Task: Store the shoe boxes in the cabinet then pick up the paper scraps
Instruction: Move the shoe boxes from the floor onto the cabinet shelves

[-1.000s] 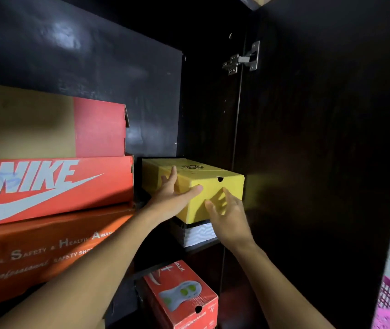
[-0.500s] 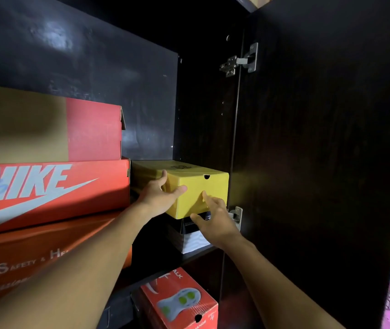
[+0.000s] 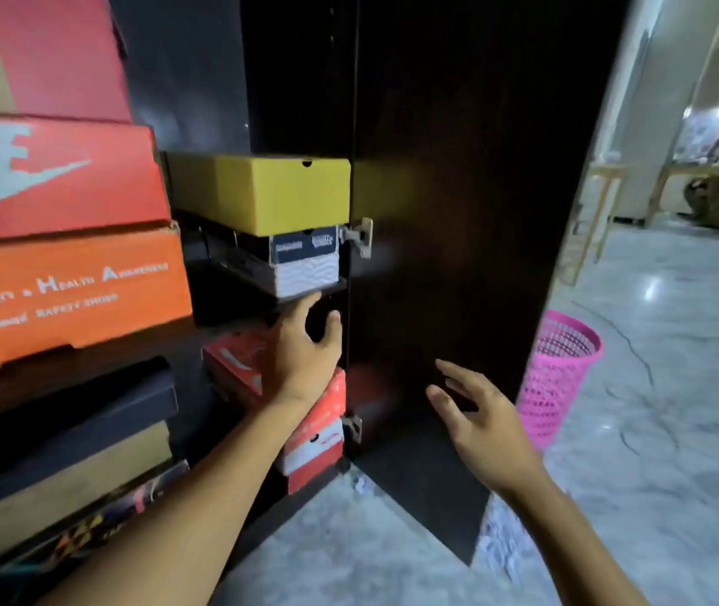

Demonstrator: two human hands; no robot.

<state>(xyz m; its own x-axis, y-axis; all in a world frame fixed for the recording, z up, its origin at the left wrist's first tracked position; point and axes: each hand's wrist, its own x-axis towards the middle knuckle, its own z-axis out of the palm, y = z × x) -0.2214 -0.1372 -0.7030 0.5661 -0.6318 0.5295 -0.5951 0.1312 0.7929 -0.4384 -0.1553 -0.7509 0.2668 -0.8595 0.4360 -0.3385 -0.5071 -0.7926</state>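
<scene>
Clearly, the yellow box (image 3: pixel 283 194) sits above left hand (image 3: pixel 305 347) and right hand (image 3: pixel 480 419) (grips apart).

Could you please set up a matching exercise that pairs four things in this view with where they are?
Things:
1 yellow box
2 pink basket
3 paper scrap
4 right hand

Places:
A on the floor, right of the door
B on top of the black-and-white box
C on the floor at the cabinet foot
D open, in front of the door

Pairs: 1-B, 2-A, 3-C, 4-D
</scene>
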